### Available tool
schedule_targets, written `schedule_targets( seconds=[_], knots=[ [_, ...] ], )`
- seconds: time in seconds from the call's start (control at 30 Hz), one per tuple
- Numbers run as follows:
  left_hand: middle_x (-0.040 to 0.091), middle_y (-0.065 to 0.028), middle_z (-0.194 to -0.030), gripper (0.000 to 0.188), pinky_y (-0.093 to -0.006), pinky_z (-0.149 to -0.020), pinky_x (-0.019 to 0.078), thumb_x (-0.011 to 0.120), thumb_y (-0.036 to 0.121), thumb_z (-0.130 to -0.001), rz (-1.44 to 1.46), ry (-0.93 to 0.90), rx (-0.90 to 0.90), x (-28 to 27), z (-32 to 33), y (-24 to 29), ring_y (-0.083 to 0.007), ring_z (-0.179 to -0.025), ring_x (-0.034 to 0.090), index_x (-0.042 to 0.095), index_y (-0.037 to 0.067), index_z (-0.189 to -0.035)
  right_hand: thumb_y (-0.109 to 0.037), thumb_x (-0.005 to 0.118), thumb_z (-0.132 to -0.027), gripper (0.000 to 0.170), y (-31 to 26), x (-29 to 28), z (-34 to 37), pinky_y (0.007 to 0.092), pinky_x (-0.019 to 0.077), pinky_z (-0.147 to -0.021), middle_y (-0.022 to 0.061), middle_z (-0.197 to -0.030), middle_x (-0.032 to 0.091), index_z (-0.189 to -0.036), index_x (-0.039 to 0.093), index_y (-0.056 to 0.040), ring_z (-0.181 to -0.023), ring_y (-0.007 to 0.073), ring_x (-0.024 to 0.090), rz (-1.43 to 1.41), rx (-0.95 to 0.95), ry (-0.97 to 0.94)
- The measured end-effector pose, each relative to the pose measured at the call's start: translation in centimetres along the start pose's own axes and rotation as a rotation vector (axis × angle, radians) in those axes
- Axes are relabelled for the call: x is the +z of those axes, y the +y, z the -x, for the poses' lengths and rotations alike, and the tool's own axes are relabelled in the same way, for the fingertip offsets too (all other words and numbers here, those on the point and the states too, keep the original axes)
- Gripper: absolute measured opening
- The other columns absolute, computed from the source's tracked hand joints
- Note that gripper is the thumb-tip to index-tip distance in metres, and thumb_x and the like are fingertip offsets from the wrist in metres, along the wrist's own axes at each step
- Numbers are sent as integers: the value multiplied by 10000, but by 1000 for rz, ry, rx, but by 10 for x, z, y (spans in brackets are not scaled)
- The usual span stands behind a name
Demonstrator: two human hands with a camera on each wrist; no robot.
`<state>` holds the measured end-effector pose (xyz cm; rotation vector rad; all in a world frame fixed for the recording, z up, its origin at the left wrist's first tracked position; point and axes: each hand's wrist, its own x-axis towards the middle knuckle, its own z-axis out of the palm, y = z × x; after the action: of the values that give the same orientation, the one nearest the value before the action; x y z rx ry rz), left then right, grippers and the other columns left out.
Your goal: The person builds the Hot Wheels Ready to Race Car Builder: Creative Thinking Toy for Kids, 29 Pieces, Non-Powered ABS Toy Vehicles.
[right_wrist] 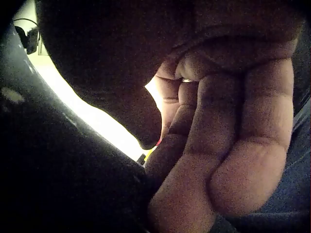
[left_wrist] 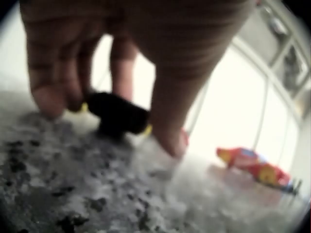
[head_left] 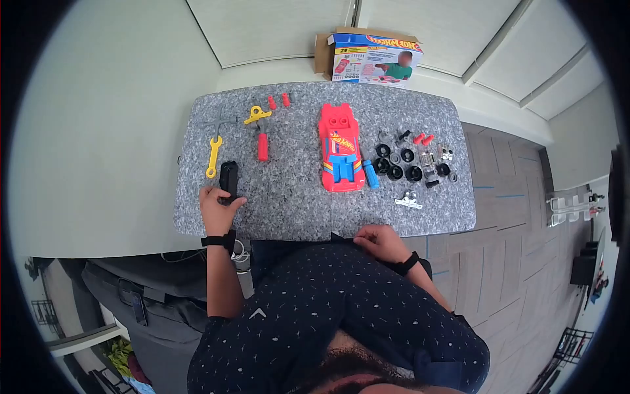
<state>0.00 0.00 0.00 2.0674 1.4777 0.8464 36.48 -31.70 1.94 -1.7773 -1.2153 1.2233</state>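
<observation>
At the table's left front, my left hand (head_left: 220,207) grips the near end of a black oblong piece (head_left: 228,180), which lies lengthwise on the table. In the left wrist view the thumb is on one side of this black piece (left_wrist: 119,114) and the fingers are on the other. A yellow toy wrench (head_left: 213,157) lies just beyond it. By the table's front edge, my right hand (head_left: 382,243) hangs with loosely curled fingers against the dark shirt (head_left: 315,282). The right wrist view shows those fingers (right_wrist: 252,170) bent, with nothing visible between them.
A red toy car body (head_left: 341,141) sits mid-table with a blue piece (head_left: 371,175) beside it. Black wheels (head_left: 413,173) and small parts cluster right, near a silver piece (head_left: 408,201). A red-handled screwdriver (head_left: 262,146) lies left. A toy box (head_left: 374,59) stands behind.
</observation>
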Motion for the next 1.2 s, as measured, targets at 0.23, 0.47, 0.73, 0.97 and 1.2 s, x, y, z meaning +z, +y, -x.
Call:
schedule_targets(
  seconds=[0.23, 0.47, 0.73, 0.97, 1.2],
  knots=[
    [628, -157, -1342, 636, -566, -1105, 472, 1047, 459, -738, -217, 112, 356, -4, 2, 84, -422, -1306, 566, 779, 90, -1181, -196, 798, -1071, 176, 2, 1, -2, 343, 555, -659, 73, -800, 771, -1074, 793, -20, -686, 148, 715, -4, 11, -1],
    [464, -228, -1700, 807, -581, -1244, 399, 1005, 362, -783, -16, -391, 822, 87, 2, 182, -468, -1505, 491, 709, 158, -1505, -185, 793, -1074, 159, 4, 1, -2, 354, 549, -631, 56, -766, 744, -1075, 789, -26, -642, 147, 694, -26, -30, 2],
    [437, -214, -1743, 399, -534, -1137, 529, 966, 173, -800, -3, -452, 775, 135, 6, 170, -452, -1445, 545, 734, 65, -1106, -106, 783, -1083, 127, 11, -15, 16, 280, 569, -682, 19, -886, 765, -1161, 786, -6, -761, 86, 706, -175, 16, 192],
    [424, -226, -1756, 417, -493, -1177, 531, 974, 214, -821, 55, -511, 642, 104, 49, 178, -456, -1461, 570, 737, 43, -1119, -116, 809, -1061, 195, 1, -22, 5, 297, 569, -699, 45, -908, 768, -1205, 759, 6, -756, 99, 706, -111, -54, 273],
    [453, -190, -1761, 771, -553, -1271, 437, 976, 265, -801, 68, -731, 738, 64, 34, 192, -397, -1638, 445, 677, 106, -1494, -148, 848, -1031, 276, -7, -12, -6, 322, 586, -720, 64, -991, 792, -1253, 744, -21, -781, 128, 721, -166, 79, 294]
  ],
)
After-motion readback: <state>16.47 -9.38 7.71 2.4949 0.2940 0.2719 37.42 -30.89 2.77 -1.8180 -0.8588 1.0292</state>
